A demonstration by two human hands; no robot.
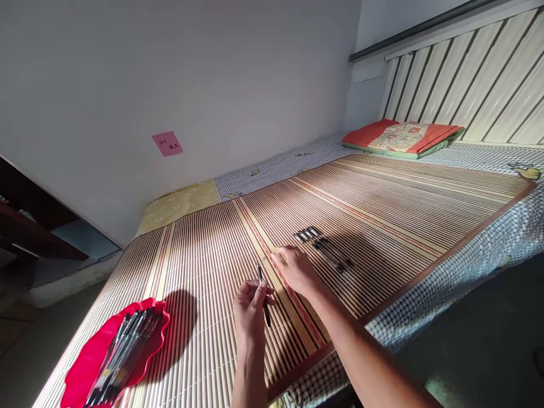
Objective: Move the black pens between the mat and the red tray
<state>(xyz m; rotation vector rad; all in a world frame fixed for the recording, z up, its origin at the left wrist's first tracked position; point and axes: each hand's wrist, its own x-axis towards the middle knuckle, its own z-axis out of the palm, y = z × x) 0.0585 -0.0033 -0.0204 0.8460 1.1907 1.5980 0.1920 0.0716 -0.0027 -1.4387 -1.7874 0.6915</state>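
Bedroom: bed with striped mat, folded bedding, slatted headboard.

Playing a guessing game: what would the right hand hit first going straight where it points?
Probably the striped mat: the right hand seems to slope down toward it, though depth is unclear; they may be touching.

Dark pen held aslant, pen row on mat, piled pens in dish

The mat is ribbed, wood-like slatting; near its left edge, the red tray is glossy plastic, the pens inside smooth, shiny plastic. By the far right corner, the folded bundle is matt cloth.
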